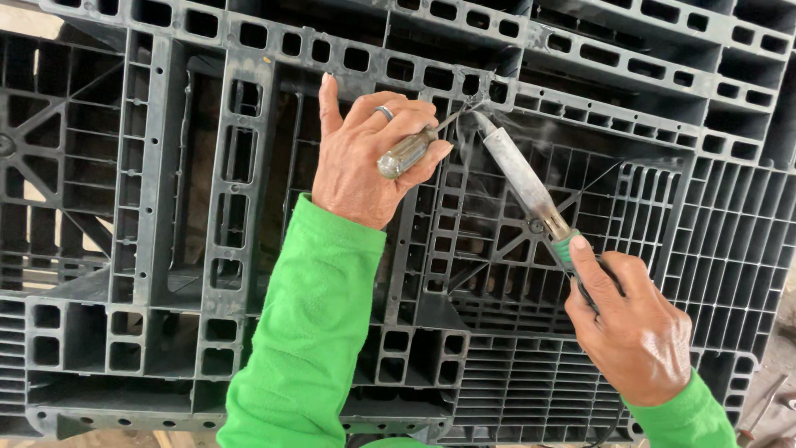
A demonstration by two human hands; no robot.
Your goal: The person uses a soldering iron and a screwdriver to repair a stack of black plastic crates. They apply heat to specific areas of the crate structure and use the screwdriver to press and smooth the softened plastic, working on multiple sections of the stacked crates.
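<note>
My left hand (369,158), in a bright green sleeve and wearing a ring, grips a screwdriver (408,152) with a clear yellowish handle. Its thin shaft points right toward a rib of the dark grey plastic pallet (207,166). My right hand (634,332) holds the green handle of a soldering iron (518,176). The iron's long grey metal barrel slants up and left. The iron's tip meets the screwdriver's tip at the same spot on the pallet rib, and thin smoke rises there.
The pallet fills nearly the whole view, a grid of ribs and openings with light ground showing through on the left. At the bottom right corner lies bare ground with a thin metal tool (759,415).
</note>
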